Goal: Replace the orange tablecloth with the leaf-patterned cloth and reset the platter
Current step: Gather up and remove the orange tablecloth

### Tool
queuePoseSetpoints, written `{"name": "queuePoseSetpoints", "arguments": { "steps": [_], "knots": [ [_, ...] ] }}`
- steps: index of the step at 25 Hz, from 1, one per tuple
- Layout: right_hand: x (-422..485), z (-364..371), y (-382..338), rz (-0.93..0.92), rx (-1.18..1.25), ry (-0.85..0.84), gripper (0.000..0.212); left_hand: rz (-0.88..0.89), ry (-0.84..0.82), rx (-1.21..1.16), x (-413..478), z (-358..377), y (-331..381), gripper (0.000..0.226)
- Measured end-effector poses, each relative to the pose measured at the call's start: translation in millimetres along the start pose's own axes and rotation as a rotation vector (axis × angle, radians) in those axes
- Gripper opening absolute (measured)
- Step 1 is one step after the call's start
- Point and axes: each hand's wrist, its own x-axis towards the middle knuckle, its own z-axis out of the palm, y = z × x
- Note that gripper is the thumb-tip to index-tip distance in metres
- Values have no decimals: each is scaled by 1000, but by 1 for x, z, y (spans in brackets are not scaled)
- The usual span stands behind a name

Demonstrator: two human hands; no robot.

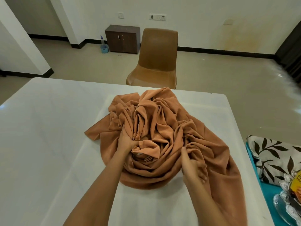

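The white table (48, 128) is mostly bare, which I judge puts the removal step well along. The orange tablecloth (162, 121) lies bunched in a heap at the middle of the table, with one tail trailing off the near right edge. It is gathered inward, presumably so it lifts away as one bundle and does not drag. A brown chair (156, 59) stands at the far side. The leaf-patterned cloth (273, 157) lies folded on a teal surface (267, 191) just beside the table's right edge, within reach for the next spread. The platter (279, 203), of clear glass, sits on the same teal surface nearer to me. It holds silvery wrapped items and something yellow, cut off by the frame, so I cannot identify them. My left hand (127, 141) has its fingers curled tight into a central fold of the orange cloth. My right hand (193, 165) clutches folds on the near right side, its fingers bent around them.
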Motion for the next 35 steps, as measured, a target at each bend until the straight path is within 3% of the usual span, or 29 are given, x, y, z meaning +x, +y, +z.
{"name": "queuePoseSetpoints", "arguments": {
  "steps": [1,2,4,5,7,8,10,11,12,14,17,18,20,22,23,25,27,31,35],
  "knots": [
    [8,8,6,-74,215,-12,54,-7,-27,6,-1,-2,1,108],
    [15,10,-10,17,337,11,63,-8,-58,14,-1,-3,2,109],
    [45,35,-69,420,374,207,90,17,-107,31,-4,-6,4,109],
    [47,37,-88,456,405,162,94,27,-119,41,-7,-7,4,108],
    [73,47,-120,353,456,96,92,37,-137,70,-14,-6,8,104],
    [84,46,-125,337,625,81,90,44,-160,89,-18,-6,10,102],
    [97,56,-128,306,782,-104,74,91,-279,141,-24,-6,12,102],
    [98,60,-134,197,770,-245,66,125,-368,189,-26,-7,13,103],
    [94,61,-142,4,608,-367,63,150,-458,261,-28,-7,14,102],
    [90,72,-150,-239,352,-445,69,155,-620,388,-31,-10,16,94],
    [82,65,-135,-271,283,-535,76,165,-769,438,-33,-20,14,93],
    [80,60,-129,-253,321,-476,73,145,-788,410,-34,-25,12,98],
    [85,49,-116,-128,285,-88,76,53,-732,316,-39,-37,6,114],
    [91,35,-104,197,115,317,99,-38,-566,370,-47,-42,2,127],
    [94,29,-103,391,145,379,111,-77,-510,439,-50,-41,0,131],
    [104,21,-105,567,384,286,125,-97,-492,512,-58,-32,1,127],
    [118,20,-118,480,498,131,123,-11,-507,508,-61,-24,6,112],
    [156,30,-164,250,309,-27,97,294,-584,686,-49,-16,25,82],
    [175,48,-183,35,67,-341,110,583,-760,958,-17,-10,49,67]
  ]
}}
